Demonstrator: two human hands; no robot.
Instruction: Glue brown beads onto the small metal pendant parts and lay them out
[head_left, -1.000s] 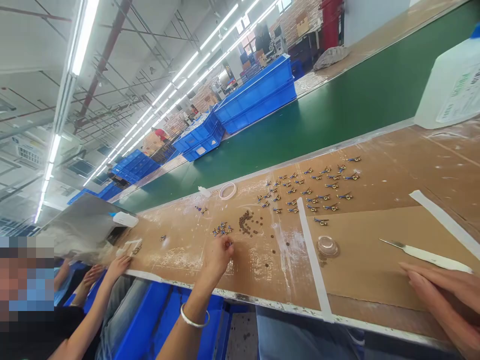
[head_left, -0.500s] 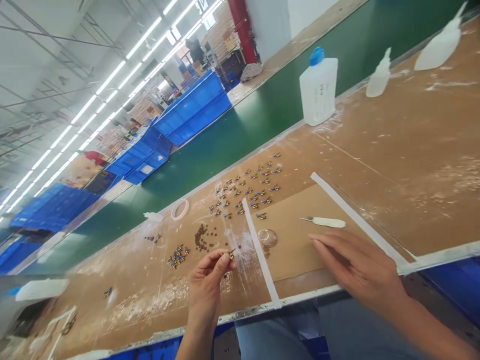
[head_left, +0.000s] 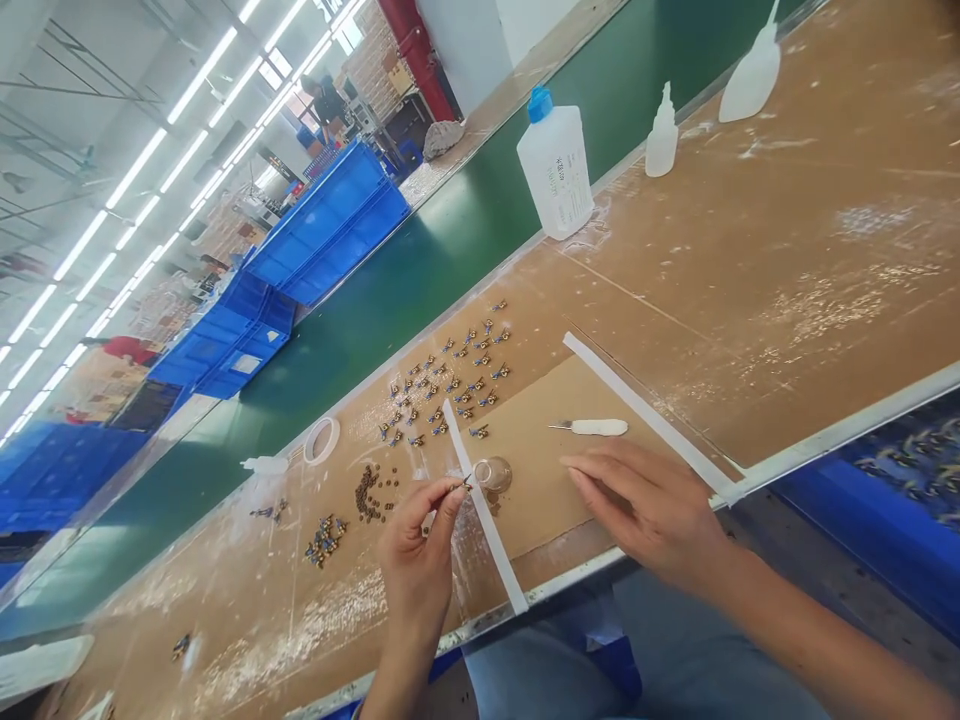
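Observation:
My left hand (head_left: pixel 421 530) pinches a small dark metal part (head_left: pixel 466 484) between thumb and fingertips, just left of a small round clear dish (head_left: pixel 493 474). My right hand (head_left: pixel 646 500) rests over the cardboard sheet (head_left: pixel 536 520), fingers stretched forward and nothing seen in them. Just beyond its fingertips lies a white-handled tool (head_left: pixel 598 427) with a thin metal tip. Several small blue-and-gold pieces (head_left: pixel 453 384) are spread on the brown table behind the dish. Small brown beads (head_left: pixel 367 495) lie in a heap left of my left hand, beside a cluster of blue-and-gold pieces (head_left: pixel 324 540).
A large white bottle with a blue cap (head_left: pixel 559 170) stands at the back, with smaller squeeze bottles (head_left: pixel 662 140) to its right. A tape roll (head_left: pixel 322 441) lies left. Blue crates (head_left: pixel 330 225) stand beyond the green belt (head_left: pixel 420 260). A person (head_left: pixel 326 105) is far behind.
The view has shifted, so the table items appear further left. My left hand has brought its small part closer to the clear dish. My right hand remains near the white-handled tool.

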